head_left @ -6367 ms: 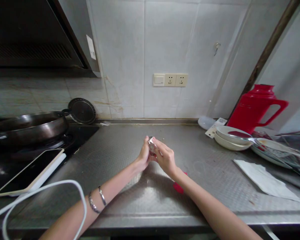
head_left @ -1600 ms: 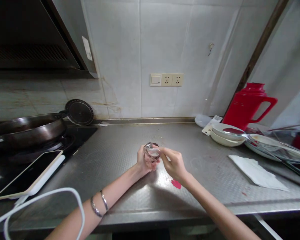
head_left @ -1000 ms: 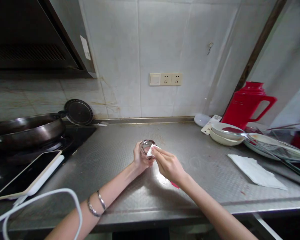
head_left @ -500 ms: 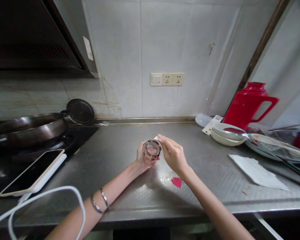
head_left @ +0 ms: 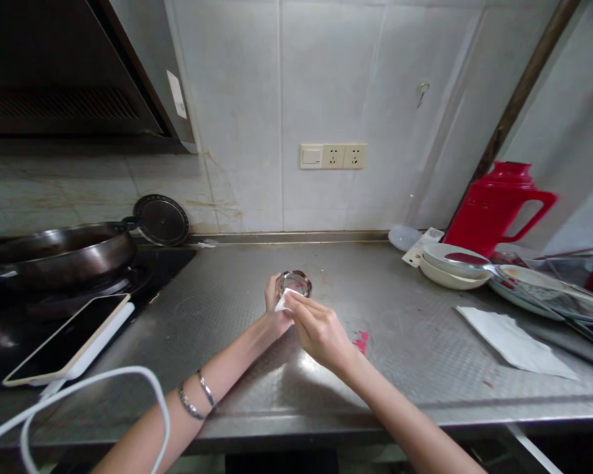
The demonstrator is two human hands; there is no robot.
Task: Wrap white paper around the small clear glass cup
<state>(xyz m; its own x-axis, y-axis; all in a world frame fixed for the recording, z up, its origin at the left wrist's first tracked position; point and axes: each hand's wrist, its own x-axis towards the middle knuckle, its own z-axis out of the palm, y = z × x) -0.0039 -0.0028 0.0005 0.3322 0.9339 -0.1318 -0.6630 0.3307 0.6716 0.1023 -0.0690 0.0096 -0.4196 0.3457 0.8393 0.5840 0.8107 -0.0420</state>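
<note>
My left hand is wrapped round a small clear glass, held just above the steel counter near its middle. My right hand pinches a small white piece of tissue and presses it against the near side of the glass. The two hands touch each other around the glass. A small red scrap lies on the counter just right of my right wrist.
A dark pan sits on the stove at left, with a phone on a white block and a white cable before it. At right are stacked plates, a red jug and a white napkin.
My right hand has moved from the far right side of the glass round to its near side, with the tissue now pressed on the outside. The glass has tipped more upright.
</note>
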